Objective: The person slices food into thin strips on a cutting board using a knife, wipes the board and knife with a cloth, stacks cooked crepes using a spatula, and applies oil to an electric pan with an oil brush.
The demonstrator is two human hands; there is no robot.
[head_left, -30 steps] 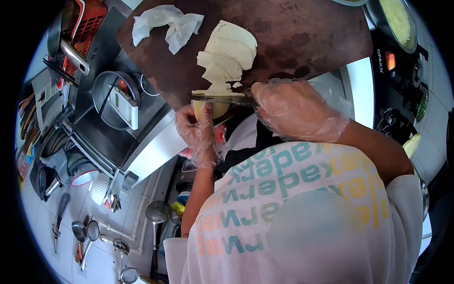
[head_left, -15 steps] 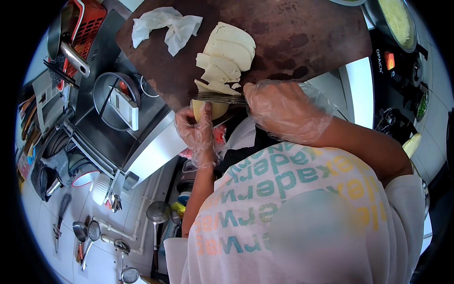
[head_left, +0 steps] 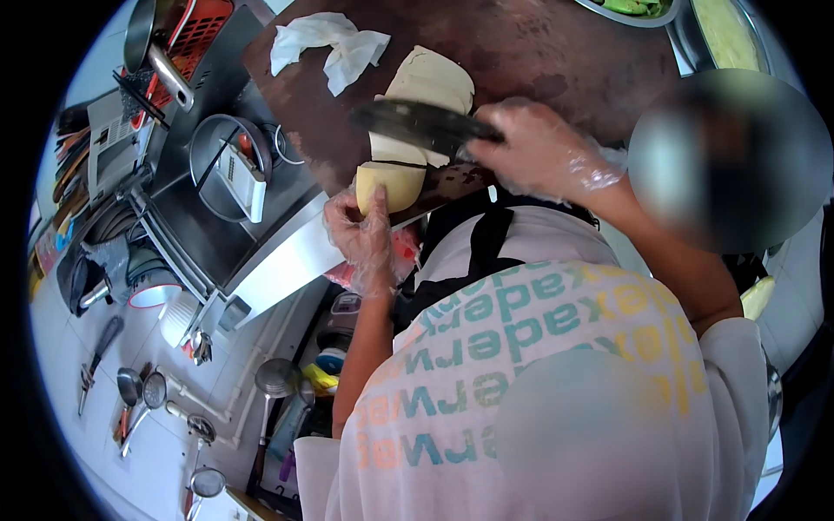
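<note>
My left hand [head_left: 363, 230], in a clear plastic glove, pinches a smooth pale yellow block of food [head_left: 391, 187] at the near edge of the brown cutting board [head_left: 556, 78]. Its thumb presses on the block's near face. Gloved as well, my right hand [head_left: 543, 152] grips the handle of a kitchen knife [head_left: 413, 122], whose dark blade is tilted and raised over the cut slices. Those overlapping pale slices [head_left: 434, 74] stretch away from the block, partly covered by the blade. I cannot tell exactly which food it is.
A crumpled white cloth or paper [head_left: 326, 48] lies on the board's far left. At the far right are a bowl of green vegetables [head_left: 638, 10] and a pan of pale shreds [head_left: 730, 35]. The sink [head_left: 195, 252] on the left holds a pot with a white slicer [head_left: 243, 182].
The knife has lifted away from the block and moved forward over the slices, turning its flat side into view. My left hand still holds the block. The view has shifted slightly.
</note>
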